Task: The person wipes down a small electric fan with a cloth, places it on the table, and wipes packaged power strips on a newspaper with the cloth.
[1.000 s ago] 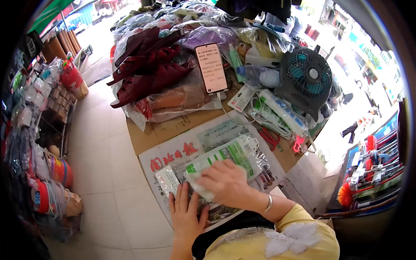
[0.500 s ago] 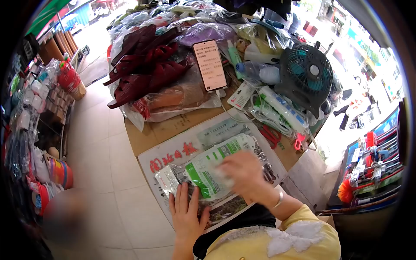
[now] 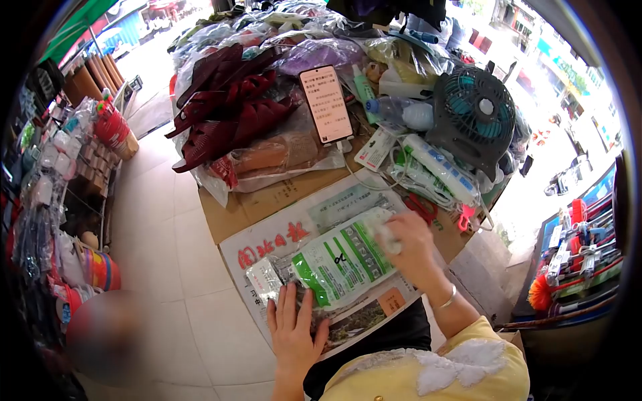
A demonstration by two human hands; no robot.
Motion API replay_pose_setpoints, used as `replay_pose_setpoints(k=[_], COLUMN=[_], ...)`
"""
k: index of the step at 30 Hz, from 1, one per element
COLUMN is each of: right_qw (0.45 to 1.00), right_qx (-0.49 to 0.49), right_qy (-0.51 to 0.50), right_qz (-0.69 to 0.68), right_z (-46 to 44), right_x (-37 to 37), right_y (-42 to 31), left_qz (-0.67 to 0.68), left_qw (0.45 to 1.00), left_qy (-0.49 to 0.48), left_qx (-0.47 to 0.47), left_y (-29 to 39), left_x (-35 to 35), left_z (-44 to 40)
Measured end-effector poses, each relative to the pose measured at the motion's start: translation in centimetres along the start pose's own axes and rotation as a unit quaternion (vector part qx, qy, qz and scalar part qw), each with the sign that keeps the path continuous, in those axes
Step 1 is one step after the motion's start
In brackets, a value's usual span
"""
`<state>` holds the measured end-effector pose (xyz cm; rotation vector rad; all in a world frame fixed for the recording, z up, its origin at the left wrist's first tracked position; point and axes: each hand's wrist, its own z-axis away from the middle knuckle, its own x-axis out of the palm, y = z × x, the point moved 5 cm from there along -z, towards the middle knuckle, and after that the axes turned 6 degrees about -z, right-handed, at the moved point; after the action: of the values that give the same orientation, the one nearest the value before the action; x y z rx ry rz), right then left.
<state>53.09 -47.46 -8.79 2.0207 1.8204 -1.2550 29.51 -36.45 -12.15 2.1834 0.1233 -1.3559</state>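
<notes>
A green and white printed plastic package [image 3: 361, 248] with a clear end lies on a newspaper [image 3: 348, 200]. A dark mark like "20" shows near its middle. My left hand [image 3: 294, 334] rests flat with fingers apart on the package's lower left end and the paper beside it. Over the package's right end, my right hand [image 3: 416, 250] is closed around a small white wad [image 3: 389, 240]. The wad looks like tissue or cloth, but its kind is unclear and part of it is hidden by the fingers.
Cardboard [image 3: 267, 210] lies under the newspaper. Beyond it are a phone [image 3: 326, 103] on a cable, dark red sandals [image 3: 234, 113], a small fan [image 3: 478, 110], a bottle [image 3: 408, 112], a power strip [image 3: 441, 170] and red scissors [image 3: 422, 207]. Goods fill both sides.
My right hand has moved right along the package with the white wad, uncovering the dark mark. My left hand stays at the package's lower left. The view has shifted slightly.
</notes>
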Motion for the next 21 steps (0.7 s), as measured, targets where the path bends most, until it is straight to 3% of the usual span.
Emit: replay_pose_setpoints(k=[3,5,8,11,14,16,17,19,20,21], right_qw=[0.987,0.973,0.966,0.989,0.997,0.999,1.000,0.994,0.976,0.981], right_qx=[-0.093,-0.180,-0.190,-0.100,-0.069,0.024,0.001,0.000,0.012,-0.049], right_qy=[-0.094,-0.081,-0.119,-0.086,-0.021,0.037,0.011,-0.105,-0.216,-0.182], right_qz=[-0.094,-0.120,-0.128,-0.071,0.000,-0.021,0.026,-0.025,-0.001,-0.042], right_z=[0.6,0.6,0.4,0.3,0.0,0.2,0.3,0.8,0.2,0.3], right_x=[2.9,3.3,3.3,2.1,0.6,-0.6,-0.3,1.9,3.4,3.8], right_y=[-5.8,-10.7,-10.8,-5.0,-0.3,2.0,1.2,-1.0,-3.7,-6.6], left_qz=[-0.009,-0.017,-0.027,-0.024,-0.002,-0.017,-0.018,0.005,0.016,0.001], left_qw=[1.000,1.000,1.000,1.000,1.000,1.000,1.000,0.999,0.999,0.998], left_qy=[-0.001,-0.001,-0.012,-0.006,-0.005,0.001,-0.002,0.009,0.024,0.043], left_qx=[-0.007,-0.009,-0.003,-0.003,0.018,0.011,0.016,0.037,0.030,0.044], left_y=[0.1,-0.1,-0.3,0.2,-0.1,-0.5,-0.6,-0.4,-0.5,-0.2], left_x=[0.1,0.3,0.5,0.0,0.3,0.6,0.7,0.8,0.7,0.6], left_z=[0.1,0.2,0.4,0.1,0.2,0.5,0.5,0.4,0.3,0.2])
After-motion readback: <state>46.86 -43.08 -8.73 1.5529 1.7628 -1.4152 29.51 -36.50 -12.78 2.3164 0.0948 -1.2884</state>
